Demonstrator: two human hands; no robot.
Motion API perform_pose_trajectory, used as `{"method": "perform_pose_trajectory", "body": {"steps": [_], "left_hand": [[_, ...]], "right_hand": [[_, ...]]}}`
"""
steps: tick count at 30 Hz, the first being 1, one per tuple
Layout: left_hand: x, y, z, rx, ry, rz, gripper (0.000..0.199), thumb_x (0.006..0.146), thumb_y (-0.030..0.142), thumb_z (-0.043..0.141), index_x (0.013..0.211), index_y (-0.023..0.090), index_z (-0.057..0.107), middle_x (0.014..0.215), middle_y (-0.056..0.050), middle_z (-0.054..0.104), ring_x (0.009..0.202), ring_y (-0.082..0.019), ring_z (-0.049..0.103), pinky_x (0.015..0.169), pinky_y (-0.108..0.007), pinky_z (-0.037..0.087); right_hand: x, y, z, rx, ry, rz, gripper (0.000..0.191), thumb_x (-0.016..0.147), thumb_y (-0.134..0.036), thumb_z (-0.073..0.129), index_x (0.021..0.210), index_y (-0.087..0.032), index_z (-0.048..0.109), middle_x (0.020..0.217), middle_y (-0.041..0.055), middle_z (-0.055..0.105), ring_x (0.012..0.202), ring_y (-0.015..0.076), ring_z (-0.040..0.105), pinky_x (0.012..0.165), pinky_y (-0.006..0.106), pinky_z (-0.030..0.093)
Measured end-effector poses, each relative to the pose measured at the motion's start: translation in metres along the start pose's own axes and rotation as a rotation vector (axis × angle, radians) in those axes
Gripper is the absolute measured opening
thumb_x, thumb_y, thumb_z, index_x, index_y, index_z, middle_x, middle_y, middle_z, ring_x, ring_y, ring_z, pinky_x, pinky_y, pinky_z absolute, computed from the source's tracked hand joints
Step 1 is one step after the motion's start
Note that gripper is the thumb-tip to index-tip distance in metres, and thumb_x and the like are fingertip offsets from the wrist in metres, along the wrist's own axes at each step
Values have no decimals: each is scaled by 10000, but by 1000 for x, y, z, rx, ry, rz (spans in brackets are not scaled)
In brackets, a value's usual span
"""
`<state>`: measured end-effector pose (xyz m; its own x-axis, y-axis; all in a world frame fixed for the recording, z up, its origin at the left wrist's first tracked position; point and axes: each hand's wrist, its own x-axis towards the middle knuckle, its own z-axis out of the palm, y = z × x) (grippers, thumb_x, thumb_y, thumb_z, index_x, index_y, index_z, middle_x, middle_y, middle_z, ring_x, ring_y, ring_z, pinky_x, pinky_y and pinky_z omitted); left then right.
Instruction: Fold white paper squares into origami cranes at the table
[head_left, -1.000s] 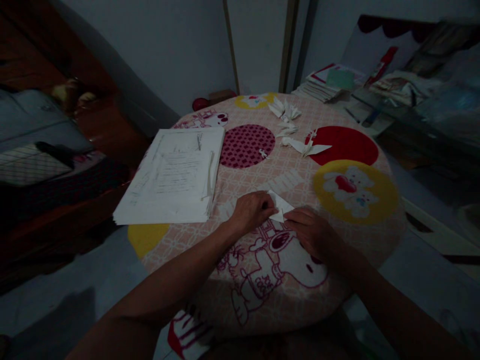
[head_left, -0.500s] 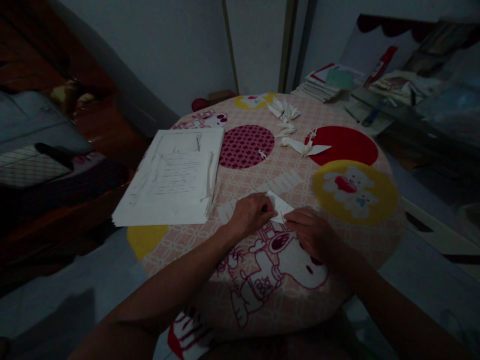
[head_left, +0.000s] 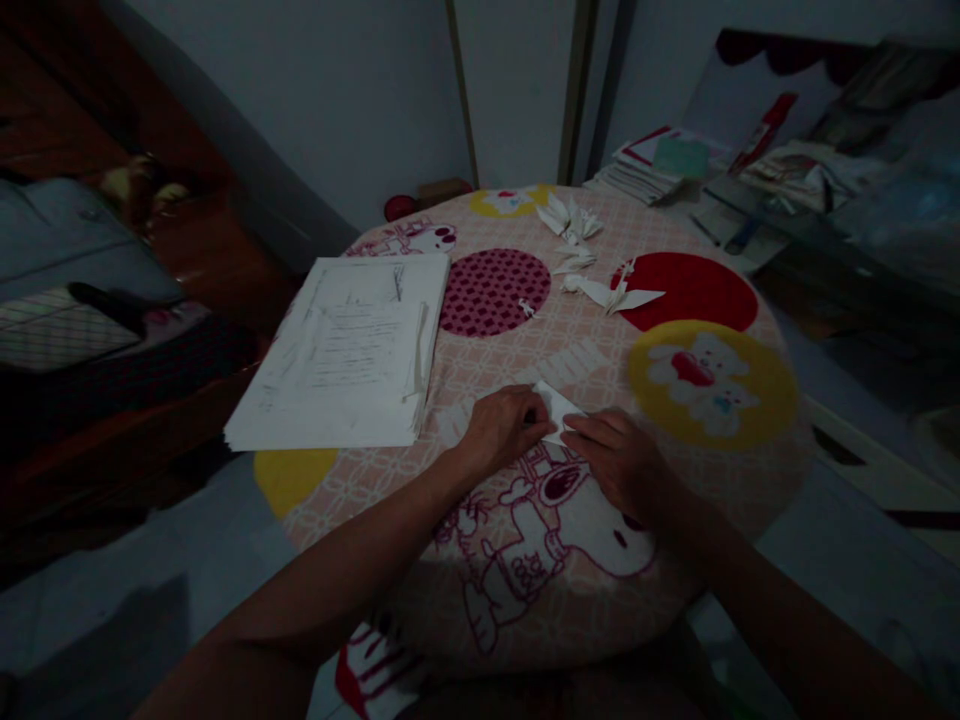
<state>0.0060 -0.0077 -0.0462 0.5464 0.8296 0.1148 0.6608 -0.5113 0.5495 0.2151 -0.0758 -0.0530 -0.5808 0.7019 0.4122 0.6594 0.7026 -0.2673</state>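
A small folded white paper [head_left: 556, 408] lies on the patterned tablecloth near the table's front. My left hand [head_left: 506, 428] pinches its left side between thumb and fingers. On the right, my right hand [head_left: 619, 455] has its fingers pressed together on the paper's right edge. Beyond the hands lie folded paper figures: a winged one [head_left: 611, 296] by the red circle, and a bunched group [head_left: 570, 220] farther back. A tiny white piece [head_left: 526, 307] rests on the purple circle.
A thick stack of printed sheets [head_left: 352, 350] covers the table's left side, with narrow paper strips on it. Behind at the right, a pile of papers [head_left: 645, 170] sits beside a glass shelf [head_left: 795, 225]. A red object [head_left: 400, 207] is beyond the far edge.
My right fingers have shifted slightly left over the paper, covering more of its right corner. My left hand has stayed almost in place.
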Motion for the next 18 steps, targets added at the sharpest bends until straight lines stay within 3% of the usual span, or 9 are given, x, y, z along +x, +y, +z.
{"method": "perform_pose_trajectory", "body": {"steps": [12, 18], "left_hand": [[2, 1, 1, 4, 1, 7, 160, 833, 323, 687, 766, 178, 672, 790, -19, 647, 743, -145, 580, 670, -255, 417], [-1, -12, -22, -177, -62, -43, 225, 911, 296, 541, 805, 165, 691, 690, 4, 629, 636, -111, 537, 598, -233, 381]], "right_hand": [[3, -2, 1, -100, -73, -31, 289, 939, -122, 472, 1158, -131, 659, 1250, 113, 660, 965, 247, 526, 864, 432, 460], [5, -3, -2, -104, -68, -60, 296, 942, -96, 444, 1139, -118, 663, 1194, 140, 675, 964, 255, 533, 835, 437, 483]]}}
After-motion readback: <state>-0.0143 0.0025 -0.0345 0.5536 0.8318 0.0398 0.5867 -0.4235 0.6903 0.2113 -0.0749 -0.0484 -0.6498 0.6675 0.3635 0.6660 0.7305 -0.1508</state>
